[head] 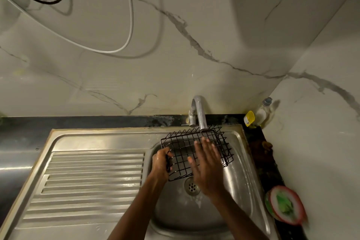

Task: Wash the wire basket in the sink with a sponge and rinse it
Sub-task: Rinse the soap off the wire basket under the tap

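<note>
A black wire basket (220, 140) is held tilted over the steel sink bowl (237, 179), right under the faucet spout (200, 113). My left hand (161, 163) grips the basket's left edge, wet and shiny. My right hand (206, 165) lies flat with fingers spread against the basket's wire grid, holding nothing. A green sponge (285, 203) sits in a round red-rimmed dish on the counter at the right. Foam lies around the drain (192, 187).
A ribbed steel drainboard (91, 181) stretches to the left of the bowl. A dish soap bottle (263, 112) and a yellow item (249, 118) stand in the back right corner. Cables hang on the marble wall above.
</note>
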`<state>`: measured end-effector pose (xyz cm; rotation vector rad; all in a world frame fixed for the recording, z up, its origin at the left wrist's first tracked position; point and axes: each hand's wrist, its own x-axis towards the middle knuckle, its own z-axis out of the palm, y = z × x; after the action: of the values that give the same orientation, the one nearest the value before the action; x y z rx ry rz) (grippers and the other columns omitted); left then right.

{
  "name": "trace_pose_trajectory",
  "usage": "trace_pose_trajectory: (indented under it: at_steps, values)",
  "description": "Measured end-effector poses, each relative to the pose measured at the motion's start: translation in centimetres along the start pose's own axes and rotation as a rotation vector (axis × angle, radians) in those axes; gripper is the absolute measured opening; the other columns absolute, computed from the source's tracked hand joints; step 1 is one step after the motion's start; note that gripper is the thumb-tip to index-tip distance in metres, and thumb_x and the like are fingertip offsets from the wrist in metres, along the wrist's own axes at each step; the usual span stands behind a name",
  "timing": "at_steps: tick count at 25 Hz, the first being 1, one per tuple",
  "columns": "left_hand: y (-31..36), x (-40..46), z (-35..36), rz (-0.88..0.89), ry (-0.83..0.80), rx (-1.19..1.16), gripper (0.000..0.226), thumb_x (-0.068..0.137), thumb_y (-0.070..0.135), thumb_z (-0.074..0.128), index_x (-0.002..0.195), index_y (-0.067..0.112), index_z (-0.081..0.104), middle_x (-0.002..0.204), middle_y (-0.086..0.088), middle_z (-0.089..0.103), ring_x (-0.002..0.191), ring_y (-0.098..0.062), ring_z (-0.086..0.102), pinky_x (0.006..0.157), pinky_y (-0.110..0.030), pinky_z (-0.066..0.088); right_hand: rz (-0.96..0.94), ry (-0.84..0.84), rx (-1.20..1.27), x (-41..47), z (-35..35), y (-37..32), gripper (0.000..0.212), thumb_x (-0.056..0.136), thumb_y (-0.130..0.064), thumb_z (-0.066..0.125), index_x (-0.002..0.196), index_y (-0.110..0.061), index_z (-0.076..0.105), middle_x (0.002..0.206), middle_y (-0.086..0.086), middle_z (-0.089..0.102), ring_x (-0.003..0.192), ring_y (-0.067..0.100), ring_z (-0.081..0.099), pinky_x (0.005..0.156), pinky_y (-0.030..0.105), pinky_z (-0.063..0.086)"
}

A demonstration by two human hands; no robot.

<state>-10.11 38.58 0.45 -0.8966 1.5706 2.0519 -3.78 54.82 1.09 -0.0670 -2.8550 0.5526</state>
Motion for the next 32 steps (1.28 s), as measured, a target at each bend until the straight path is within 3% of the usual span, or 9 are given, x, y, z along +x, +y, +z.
trace_pose_trajectory:
  at_steps: [3, 8, 12, 14, 19, 23, 25, 29, 32]
  values:
    - [-0.5, -0.3, -0.8, -0.018, -0.028, -0.068, 0.024, 0.086, 0.008, 0.048, 0.066, 0.02, 0.05, 0.057, 0.003, 0.043, 0.049, -0.011, 0.035, 0.04, -0.024, 0.028, -0.262, -0.044, -0.101, 0.4, -1.2, 1.5, 0.057, 0.106, -0.052, 0.023, 0.155, -0.025, 0.034, 0.164, 0.005, 0.025, 0.154, 0.021, 0.019, 0.121, 0.05, 0.023]
    - [-0.4, -0.6, -0.1, -0.028, 0.009, 0.003, 0.02, 0.085, 0.01, 0.053, 0.067, 0.018, 0.054, 0.058, 0.002, 0.045, 0.047, -0.012, 0.038, 0.041, -0.025, 0.03, 0.105, 0.054, -0.017, 0.5, -0.1, 1.6, 0.058, 0.105, -0.051, 0.025, 0.154, -0.022, 0.035, 0.164, 0.007, 0.022, 0.153, 0.026, 0.02, 0.121, 0.049, 0.025]
    - [-0.6, -1.7, 0.6, 0.06, -0.16, 0.128, 0.017, 0.105, 0.021, 0.054, 0.097, 0.015, 0.068, 0.086, 0.002, 0.068, 0.074, -0.009, 0.067, 0.065, -0.025, 0.056, -0.379, -0.021, -0.029, -0.9, 1.3, -5.8, 0.05, 0.108, -0.043, 0.03, 0.149, -0.019, 0.046, 0.163, 0.006, 0.029, 0.154, 0.031, 0.016, 0.123, 0.047, 0.02]
    - [0.5, -2.0, 2.0, 0.047, -0.073, 0.087, 0.022, 0.106, 0.016, 0.052, 0.091, 0.011, 0.067, 0.082, -0.005, 0.067, 0.073, -0.015, 0.066, 0.065, -0.029, 0.054, -0.382, -0.022, 0.03, 0.0, 0.0, -4.6, 0.052, 0.109, -0.042, 0.024, 0.153, -0.018, 0.039, 0.164, 0.0, 0.027, 0.155, 0.022, 0.014, 0.123, 0.045, 0.022]
    - [1.9, -1.6, 2.3, 0.095, 0.003, 0.202, 0.016, 0.086, 0.019, 0.071, 0.087, 0.004, 0.076, 0.08, -0.011, 0.07, 0.065, -0.024, 0.057, 0.045, -0.027, 0.048, 0.423, -0.173, 0.39, 1.9, 1.8, 1.8, 0.084, 0.096, -0.072, 0.015, 0.16, -0.019, 0.01, 0.169, 0.003, 0.007, 0.155, 0.019, 0.008, 0.125, 0.045, 0.016]
    - [1.8, -3.6, 3.9, 0.242, -0.005, 0.369, 0.017, 0.083, 0.022, 0.083, 0.089, 0.008, 0.077, 0.078, -0.006, 0.08, 0.066, -0.026, 0.076, 0.059, -0.038, 0.064, 1.157, -0.401, 0.984, 8.6, 2.8, 1.7, 0.083, 0.097, -0.07, 0.026, 0.136, -0.002, 0.055, 0.135, 0.026, 0.057, 0.123, 0.038, 0.056, 0.109, 0.051, 0.042]
    - [2.4, -3.8, 4.6, 0.272, -0.064, 0.315, 0.02, 0.086, 0.024, 0.082, 0.093, 0.006, 0.077, 0.078, -0.007, 0.079, 0.057, -0.017, 0.073, 0.052, -0.03, 0.058, 1.17, -0.477, 1.192, 9.6, 2.3, 0.7, 0.074, 0.096, -0.067, 0.039, 0.117, -0.003, 0.068, 0.105, 0.023, 0.072, 0.096, 0.037, 0.069, 0.093, 0.051, 0.053]
    - [3.7, -3.3, 4.8, 0.278, -0.119, 0.291, 0.028, 0.079, 0.024, 0.086, 0.097, 0.005, 0.076, 0.083, -0.009, 0.08, 0.061, -0.017, 0.074, 0.057, -0.031, 0.057, 1.105, -0.638, 1.247, 11.2, 0.6, -0.3, 0.058, 0.096, -0.057, 0.049, 0.109, -0.005, 0.071, 0.09, 0.018, 0.075, 0.07, 0.035, 0.073, 0.058, 0.045, 0.059]
    - [3.5, -3.2, 5.3, 0.167, -0.13, 0.226, 0.021, 0.075, 0.001, 0.083, 0.092, -0.003, 0.072, 0.071, -0.011, 0.074, 0.043, -0.015, 0.059, 0.064, -0.043, 0.059, 1.135, -0.622, 1.19, 13.2, -0.4, -0.9, 0.055, 0.094, -0.058, 0.054, 0.092, -0.006, 0.07, 0.08, 0.014, 0.072, 0.067, 0.032, 0.068, 0.06, 0.044, 0.059]
